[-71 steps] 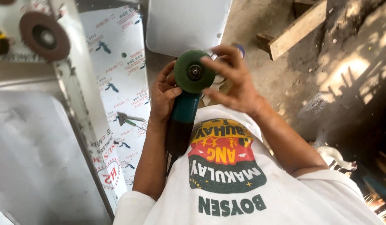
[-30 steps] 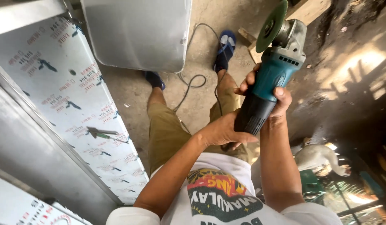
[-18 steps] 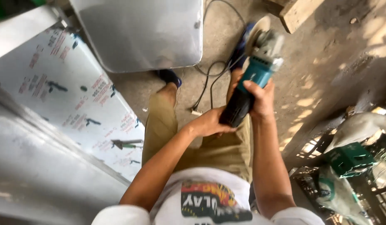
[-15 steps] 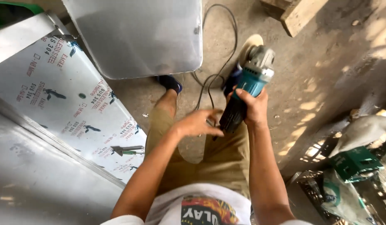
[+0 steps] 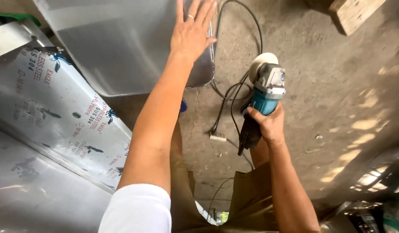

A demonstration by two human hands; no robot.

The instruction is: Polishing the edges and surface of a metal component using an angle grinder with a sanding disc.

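My right hand [image 5: 268, 124] grips the black handle of a teal and grey angle grinder [image 5: 262, 99], its pale disc pointing away from me, above the concrete floor. My left hand [image 5: 191, 30] is stretched forward with fingers spread, palm flat on a bare steel sheet [image 5: 122, 43] near its rounded corner. A ring is on one finger. The grinder's black cord [image 5: 227, 92] loops across the floor beside the sheet.
Film-covered steel sheets with printed marks [image 5: 57, 112] lie at my left. A wooden block [image 5: 354, 13] sits at the top right. A small white plug [image 5: 218, 137] lies on the concrete floor [image 5: 328, 86]. My knees in tan trousers [image 5: 247, 198] are below.
My left hand let go of the grinder and reached forward onto the steel sheet. The grinder came down from in front of my chest, now held by the right hand alone.
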